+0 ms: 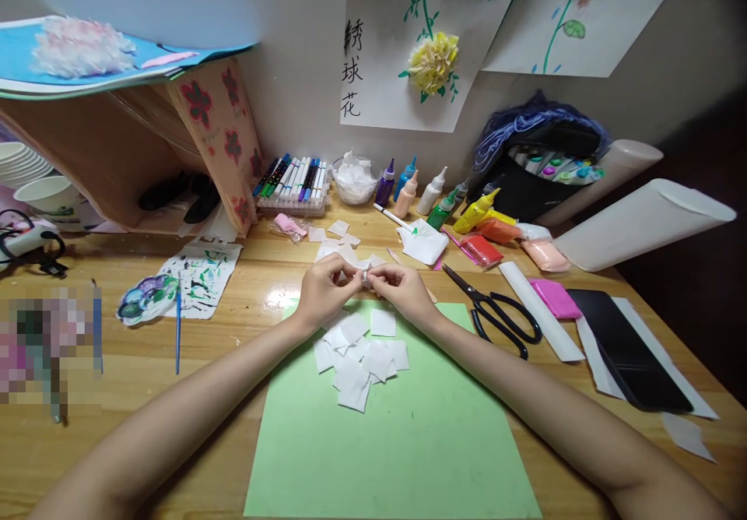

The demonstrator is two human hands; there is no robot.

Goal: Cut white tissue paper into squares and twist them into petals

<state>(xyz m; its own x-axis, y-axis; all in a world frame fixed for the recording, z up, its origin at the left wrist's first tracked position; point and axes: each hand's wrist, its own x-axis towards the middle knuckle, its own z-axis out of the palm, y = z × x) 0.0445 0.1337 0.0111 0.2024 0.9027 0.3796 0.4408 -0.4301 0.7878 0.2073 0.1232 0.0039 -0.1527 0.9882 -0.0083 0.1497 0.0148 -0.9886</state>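
1. Head view, the hands. Both meet over the far edge of the green sheet [397,458], as I see it from here. The left hand [330,290] has thumb and fingertips drawn together; the right hand [408,294] mirrors it, and the two pinches nearly touch.

2. The piece held. A small bit of white paper [366,275] sits between the two pinches, gripped from both sides. Fingers hide most of it, so I cannot tell whether it is folded, rolled or twisted.

3. Handling. Paper this thin probably tears if pulled; a light pinch, with one hand steadying and the other shaping, should serve best. Dry fingertips would help, since wet-looking spots show on the table [222,426] to the left.

4. The supply. Loose white squares [353,380] overlap on the green sheet just below the hands; lifting them singly calls for care, as they may cling together. More white pieces [338,229] lie beyond the hands.

5. Surroundings. A clear bowl [344,193] of crumpled white paper stands by the wall, and black-handled scissors [496,306] lie right of the hands.
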